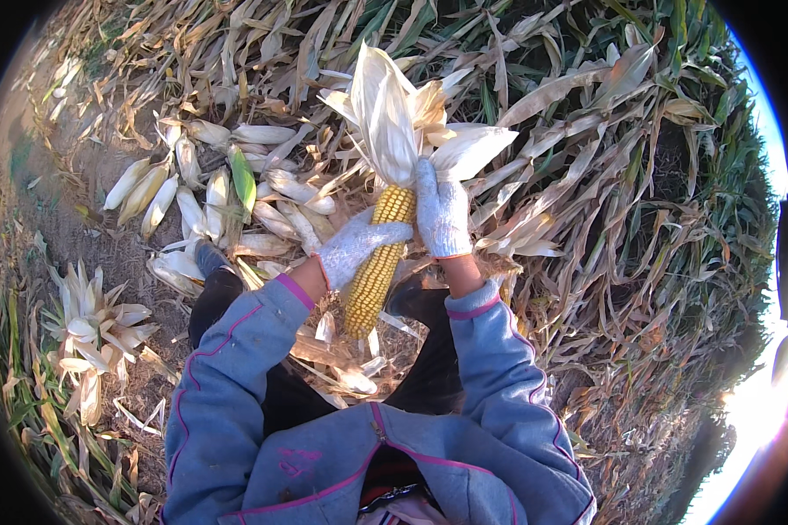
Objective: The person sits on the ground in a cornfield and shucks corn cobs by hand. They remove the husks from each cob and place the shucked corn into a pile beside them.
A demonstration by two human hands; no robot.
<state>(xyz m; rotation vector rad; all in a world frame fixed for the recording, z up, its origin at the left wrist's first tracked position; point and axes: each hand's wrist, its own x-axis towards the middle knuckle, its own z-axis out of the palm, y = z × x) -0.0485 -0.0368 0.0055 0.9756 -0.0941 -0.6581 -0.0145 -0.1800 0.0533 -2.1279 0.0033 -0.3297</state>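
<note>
A yellow ear of corn (377, 275) slants in front of me, its kernels bare. My left hand (361, 246), in a white knit glove, wraps around the middle of the ear. Pale dry husk leaves (384, 125) stand up and spread from the ear's far end. My right hand (441, 213), gloved alike, is at the base of these leaves and grips the husk on the right side, its thumb pointing away from me. The fingertips of this hand are hidden.
Several ears in their husks (217, 190) lie heaped on the ground at left. Cut corn stalks with dry leaves (565, 151) cover the far and right side. A bunch of stripped husks (98, 328) lies at lower left. Husk scraps (354, 377) lie between my legs.
</note>
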